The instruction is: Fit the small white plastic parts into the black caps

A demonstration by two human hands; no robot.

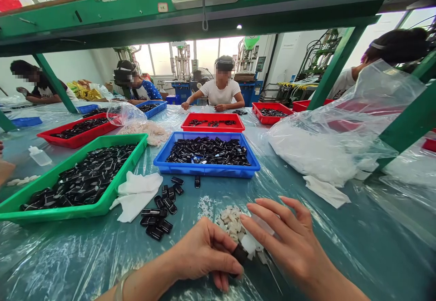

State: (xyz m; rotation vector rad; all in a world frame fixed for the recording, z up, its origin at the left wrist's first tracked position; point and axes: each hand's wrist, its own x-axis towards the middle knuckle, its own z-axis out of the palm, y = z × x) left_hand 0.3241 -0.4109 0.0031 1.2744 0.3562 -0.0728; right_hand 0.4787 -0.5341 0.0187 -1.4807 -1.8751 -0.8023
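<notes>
My left hand (207,255) is closed, thumb and fingers pinching a small black plastic part (240,254). Stretched out and slightly spread, the fingers of my right hand (286,233) hover over or touch a whitish translucent object (251,244), partly hidden beneath them. A thin metal needle-like rod (274,275) lies below that hand. Between my hands is a pile of small off-white pieces (230,221), with fine white bits (206,206) beyond it. To the left, several loose black parts (160,217) lie on the plastic-covered table (85,255).
Black parts fill a blue tray (206,170) ahead and a green tray (102,208) at left. A white cloth (138,194) lies beside the green one. Right, a clear bag (316,151) holds white pieces. A green shelf beam (102,17) crosses overhead. Co-workers (221,87) sit around the table.
</notes>
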